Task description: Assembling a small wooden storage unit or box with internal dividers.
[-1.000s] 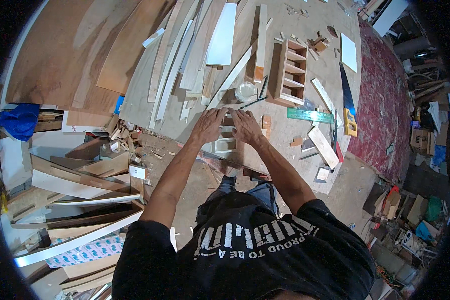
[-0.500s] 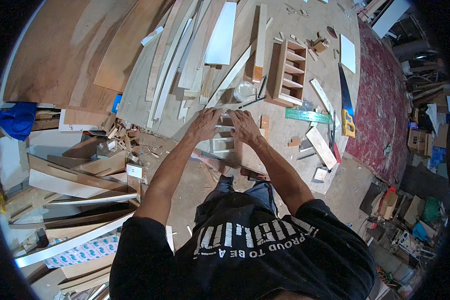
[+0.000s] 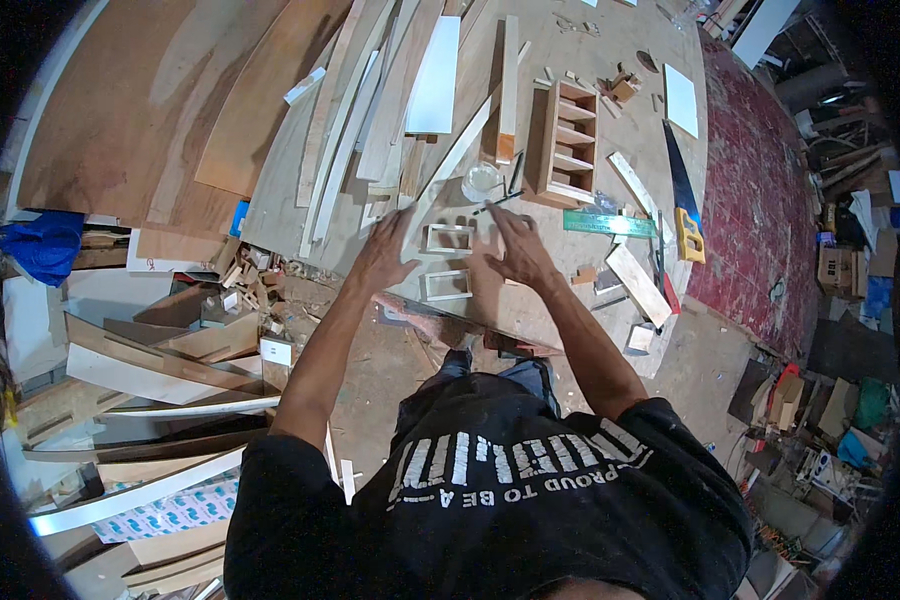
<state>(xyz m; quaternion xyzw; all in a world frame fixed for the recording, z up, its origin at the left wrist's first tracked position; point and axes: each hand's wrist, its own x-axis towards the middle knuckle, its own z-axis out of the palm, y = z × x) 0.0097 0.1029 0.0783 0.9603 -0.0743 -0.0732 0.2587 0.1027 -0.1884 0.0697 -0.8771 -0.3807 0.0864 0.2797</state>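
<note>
While two small pale frames lie on the worktable between the bare hands, the entries run as follows. Upper frame: rectangular, near the table's near edge. Lower frame: similar, just beside the first, nearer the body, apart from it. Left hand: left of the frames, thumb spread wide from the fingers. Right hand: right of them, fingers and thumb apart; whether either hand touches the tabletop cannot be told. Clear round container: beyond the frames. Wooden box: farther right, crossed by partitions. Green ruler: translucent, below the box. Handsaw: yellow grip, dark blade, near the table's right edge.
</note>
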